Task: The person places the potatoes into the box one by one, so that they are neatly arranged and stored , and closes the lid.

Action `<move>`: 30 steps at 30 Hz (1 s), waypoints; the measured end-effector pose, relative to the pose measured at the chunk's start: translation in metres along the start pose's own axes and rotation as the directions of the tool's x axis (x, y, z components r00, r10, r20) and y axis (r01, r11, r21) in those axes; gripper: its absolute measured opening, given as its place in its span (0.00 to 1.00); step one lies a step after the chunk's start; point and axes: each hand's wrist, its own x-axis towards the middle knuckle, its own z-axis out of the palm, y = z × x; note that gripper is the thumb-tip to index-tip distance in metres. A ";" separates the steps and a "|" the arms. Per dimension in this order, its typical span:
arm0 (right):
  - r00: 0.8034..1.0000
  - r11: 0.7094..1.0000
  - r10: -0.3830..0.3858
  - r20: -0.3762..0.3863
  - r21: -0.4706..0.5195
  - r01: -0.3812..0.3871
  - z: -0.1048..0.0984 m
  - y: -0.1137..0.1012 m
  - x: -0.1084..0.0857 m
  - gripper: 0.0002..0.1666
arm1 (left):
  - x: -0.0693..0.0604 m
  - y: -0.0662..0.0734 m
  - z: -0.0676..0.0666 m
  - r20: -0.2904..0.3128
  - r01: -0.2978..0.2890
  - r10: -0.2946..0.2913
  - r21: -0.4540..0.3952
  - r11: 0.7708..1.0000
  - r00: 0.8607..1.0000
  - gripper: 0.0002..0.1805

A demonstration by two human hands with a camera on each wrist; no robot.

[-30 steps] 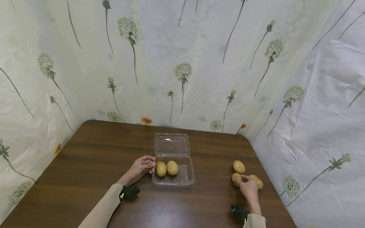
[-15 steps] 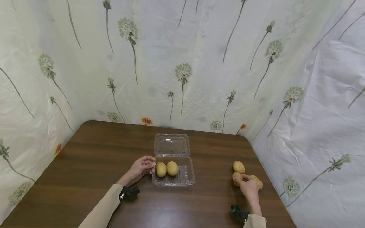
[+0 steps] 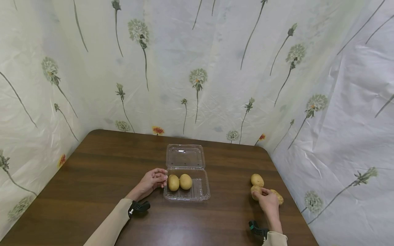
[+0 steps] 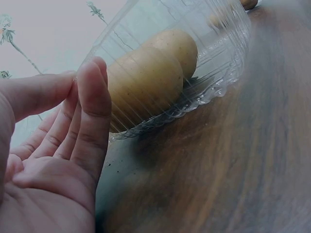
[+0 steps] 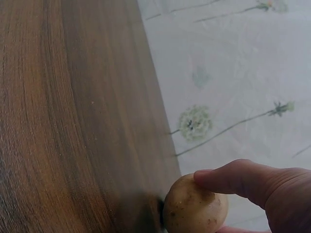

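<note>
My left hand [image 3: 150,182] pinches the left rim of a clear plastic clamshell container [image 3: 200,186] between thumb and fingertips. Its hinged lid [image 3: 185,155] lies folded back, away from me. Two potatoes [image 3: 186,181] sit side by side in the left part of the base; the left wrist view shows them through the ribbed wall. At the right of the table, my right hand [image 3: 269,204] grips a potato [image 5: 192,208], thumb on one side and fingers largely hidden behind it. A second potato [image 3: 257,180] lies just beyond it, and a third potato [image 3: 278,197] is partly covered by the hand.
The brown wooden table [image 3: 227,218] has rounded far corners. Its right edge runs close by the loose potatoes. A floral-printed curtain [image 3: 227,89] hangs along the back and both sides. Dark straps [image 3: 141,207] are worn on both wrists.
</note>
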 end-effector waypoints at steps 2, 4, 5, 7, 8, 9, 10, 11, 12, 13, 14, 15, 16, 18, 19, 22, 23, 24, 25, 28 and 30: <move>1.000 1.000 0.004 0.000 0.000 -0.004 0.000 0.000 0.000 0.33 | 0.000 0.000 0.000 0.002 0.001 -0.001 -0.004 1.000 1.000 0.15; 1.000 1.000 0.000 0.001 0.001 0.000 0.000 0.000 0.000 0.33 | 0.000 0.001 0.000 0.003 0.001 -0.001 -0.008 1.000 1.000 0.15; 1.000 1.000 -0.002 0.000 0.000 0.002 0.000 0.000 0.000 0.33 | 0.000 0.001 0.000 0.006 0.001 -0.001 -0.007 1.000 1.000 0.15; 1.000 1.000 -0.001 -0.003 -0.003 0.001 0.000 0.000 0.000 0.33 | 0.000 0.002 0.001 0.005 0.002 -0.002 -0.010 1.000 1.000 0.15; 1.000 1.000 -0.001 -0.005 -0.005 0.001 0.000 0.000 0.000 0.33 | 0.000 0.002 0.001 0.006 0.002 -0.002 -0.011 1.000 1.000 0.15; 1.000 1.000 -0.003 -0.006 -0.006 0.003 0.000 -0.001 0.000 0.33 | 0.000 0.002 0.001 0.005 0.002 -0.002 -0.013 1.000 1.000 0.15; 1.000 1.000 -0.005 -0.004 -0.007 0.005 0.000 -0.001 0.001 0.34 | 0.000 0.002 0.001 0.006 0.002 -0.002 -0.013 1.000 1.000 0.15; 1.000 1.000 -0.005 -0.004 -0.009 0.005 -0.001 -0.002 0.001 0.34 | 0.000 0.003 0.001 0.006 0.002 -0.002 -0.015 1.000 1.000 0.15; 1.000 1.000 -0.006 -0.002 -0.011 0.006 -0.001 -0.002 0.001 0.34 | -0.001 0.003 0.001 0.006 0.002 -0.002 -0.015 1.000 1.000 0.15; 1.000 1.000 -0.008 0.001 -0.012 0.008 -0.001 -0.003 0.002 0.34 | -0.001 0.003 0.001 0.009 -0.001 0.001 -0.012 1.000 1.000 0.15; 1.000 1.000 -0.009 0.004 -0.014 0.009 -0.001 -0.004 0.002 0.34 | -0.001 0.003 0.002 0.010 -0.001 0.001 -0.012 1.000 1.000 0.15; 1.000 1.000 -0.010 0.007 -0.018 0.010 -0.001 -0.004 0.003 0.34 | -0.001 0.003 0.002 0.010 -0.001 0.001 -0.011 1.000 1.000 0.15; 1.000 1.000 -0.007 0.011 -0.021 0.007 -0.002 -0.005 0.003 0.35 | -0.001 0.003 0.002 0.010 -0.001 0.001 -0.010 1.000 1.000 0.14; 1.000 1.000 -0.002 0.015 -0.017 0.003 -0.002 -0.006 0.004 0.35 | -0.001 0.003 0.001 0.008 -0.002 0.002 -0.010 1.000 1.000 0.14; 1.000 1.000 -0.002 0.015 -0.012 0.002 -0.002 -0.007 0.005 0.35 | -0.001 0.003 0.001 0.008 -0.003 0.003 -0.010 1.000 1.000 0.14; 1.000 1.000 0.004 0.017 0.003 -0.004 -0.002 -0.010 0.006 0.36 | -0.001 0.003 0.001 0.010 -0.007 0.007 -0.010 1.000 1.000 0.14; 1.000 1.000 0.004 0.016 0.008 -0.004 -0.002 -0.010 0.006 0.36 | -0.001 0.003 0.001 0.012 -0.008 0.008 -0.012 1.000 1.000 0.15; 1.000 1.000 0.003 0.014 0.009 -0.003 -0.002 -0.011 0.006 0.36 | -0.001 0.004 0.001 0.013 -0.009 0.009 -0.014 1.000 1.000 0.15; 1.000 1.000 -0.003 0.010 0.008 0.003 -0.002 -0.011 0.006 0.36 | -0.001 0.003 0.001 0.014 -0.009 0.009 -0.016 1.000 1.000 0.15; 1.000 1.000 -0.021 0.004 0.004 0.021 -0.001 -0.014 0.006 0.34 | -0.001 0.003 0.001 0.018 -0.009 0.009 -0.027 1.000 1.000 0.14; 1.000 0.999 -0.031 0.004 0.009 0.031 0.001 -0.017 0.006 0.34 | -0.001 0.003 0.001 0.017 -0.008 0.009 -0.031 0.999 1.000 0.14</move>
